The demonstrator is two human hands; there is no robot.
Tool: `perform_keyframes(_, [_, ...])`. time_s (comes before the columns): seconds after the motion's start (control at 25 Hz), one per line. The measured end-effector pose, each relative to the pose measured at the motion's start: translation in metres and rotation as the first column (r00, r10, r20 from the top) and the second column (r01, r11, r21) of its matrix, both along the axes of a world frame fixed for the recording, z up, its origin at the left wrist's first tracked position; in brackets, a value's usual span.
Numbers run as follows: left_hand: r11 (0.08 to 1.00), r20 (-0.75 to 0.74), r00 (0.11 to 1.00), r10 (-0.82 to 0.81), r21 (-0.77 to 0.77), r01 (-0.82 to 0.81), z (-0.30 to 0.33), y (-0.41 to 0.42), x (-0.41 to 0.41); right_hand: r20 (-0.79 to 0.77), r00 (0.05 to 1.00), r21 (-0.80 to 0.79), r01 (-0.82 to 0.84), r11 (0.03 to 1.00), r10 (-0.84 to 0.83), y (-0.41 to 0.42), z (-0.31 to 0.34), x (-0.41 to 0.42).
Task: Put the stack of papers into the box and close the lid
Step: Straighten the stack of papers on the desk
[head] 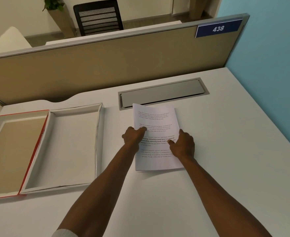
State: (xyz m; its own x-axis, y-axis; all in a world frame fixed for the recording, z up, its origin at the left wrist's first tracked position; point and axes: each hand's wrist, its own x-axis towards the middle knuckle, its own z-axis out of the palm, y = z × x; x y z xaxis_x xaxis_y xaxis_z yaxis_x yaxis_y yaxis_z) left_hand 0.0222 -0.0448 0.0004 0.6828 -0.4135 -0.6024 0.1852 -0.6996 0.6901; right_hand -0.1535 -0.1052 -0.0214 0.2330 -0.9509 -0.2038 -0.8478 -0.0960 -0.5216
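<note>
Papers (155, 120), a thin stack of white sheets printed with short blocks of text, lie on a white desk (226, 151), to the right of the middle. Their far edge overlaps the near rim of a grey cable hatch (163, 92) set flush into the desk. Both hands grip the stack at its sides. The left hand (134, 136) holds the left edge, thumb curled on top of the top sheet, fingers hidden beneath or beside the stack. The right hand (183, 145) holds the right edge the same way, thumb pressed on the printed face. The near edge of the stack appears slightly lifted, with a shadow under it.

The box (99, 134) sits to the left of the papers, apart from them, open and shallow, white inside. Its lid (29, 161), red-edged with a tan lining, lies folded flat further left, joined along the box's left wall. A tan partition (106, 64) stands behind the desk, carrying a blue sign (218, 28) reading 438.
</note>
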Motion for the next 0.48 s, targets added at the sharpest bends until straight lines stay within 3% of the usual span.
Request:
perform_keyframes(0.32, [0.989,-0.031,0.996,0.079,-0.123,-0.082,-0.005,0.006,0.01,0.032,0.999,0.0,0.012,1.0,-0.012,0.001,-0.002,-0.001])
perform_keyframes(0.48, [0.989,-0.247,0.968,-0.034,-0.147,-0.003,0.0,-0.005,0.024,0.041,0.999,0.001,0.015,1.0,-0.015,0.0,-0.002,-0.001])
